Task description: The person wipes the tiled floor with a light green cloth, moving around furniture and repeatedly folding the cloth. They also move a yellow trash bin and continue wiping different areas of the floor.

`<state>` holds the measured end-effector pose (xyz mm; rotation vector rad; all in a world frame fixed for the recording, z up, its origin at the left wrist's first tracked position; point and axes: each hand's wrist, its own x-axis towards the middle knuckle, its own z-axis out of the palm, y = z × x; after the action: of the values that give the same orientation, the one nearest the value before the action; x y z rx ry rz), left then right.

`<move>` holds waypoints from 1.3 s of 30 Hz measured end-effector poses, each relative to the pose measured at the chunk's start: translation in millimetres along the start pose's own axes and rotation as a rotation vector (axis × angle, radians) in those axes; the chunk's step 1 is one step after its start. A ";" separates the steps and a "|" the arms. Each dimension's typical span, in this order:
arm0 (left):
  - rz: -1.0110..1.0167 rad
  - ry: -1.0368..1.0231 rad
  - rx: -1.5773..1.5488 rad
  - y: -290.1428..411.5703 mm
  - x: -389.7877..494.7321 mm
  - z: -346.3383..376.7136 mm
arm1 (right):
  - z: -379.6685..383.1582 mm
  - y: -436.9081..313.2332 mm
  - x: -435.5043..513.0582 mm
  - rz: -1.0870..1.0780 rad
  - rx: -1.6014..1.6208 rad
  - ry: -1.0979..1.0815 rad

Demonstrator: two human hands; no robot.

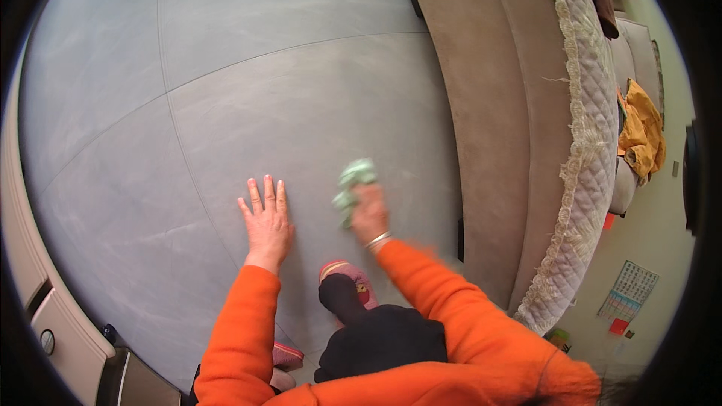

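My left hand (267, 227) lies palm down with spread fingers on the grey tiled floor (271, 101), holding nothing. To its right, my right hand (370, 213), slightly blurred and wearing a light bangle at the wrist, grips a crumpled pale green cloth (356, 175) against the floor. Part of the cloth sticks out beyond the fingers and to their left. Below the right hand is my foot in a pink slipper (366, 287), with part of the other slipper (286, 356) showing lower left.
A beige sofa (491, 124) with a quilted, lace-edged cover (586, 180) runs along the right side. Yellow clothing (642, 129) lies on it. At the lower left stand a pale cabinet with a drawer (70, 332) and a dark metallic bin or box (144, 383). A wall calendar (629, 291) hangs at right.
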<state>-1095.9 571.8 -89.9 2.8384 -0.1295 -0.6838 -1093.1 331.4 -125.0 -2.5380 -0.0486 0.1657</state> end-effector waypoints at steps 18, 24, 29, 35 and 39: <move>0.064 0.193 0.218 -16.0 -0.7 22.3 | 8.3 23.4 126.3 -0.160 -0.177 0.210; -0.211 0.370 -0.271 -49.4 -32.5 8.2 | 93.5 -105.7 37.0 -0.807 0.229 -0.233; -0.404 0.073 -0.179 -83.2 -84.1 0.1 | 59.9 -77.9 168.0 -0.217 0.010 0.277; -0.454 -0.025 -0.113 -80.5 -81.4 26.3 | 92.7 -119.7 152.4 -0.701 -0.042 0.000; -0.462 0.000 -0.122 -86.4 -79.3 19.0 | 136.0 -170.0 96.6 -0.892 -0.002 -0.092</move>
<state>-1172.0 662.9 -91.6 2.7651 0.5637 -0.7452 -1014.6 554.9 -150.9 -2.2645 -1.1752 -0.0759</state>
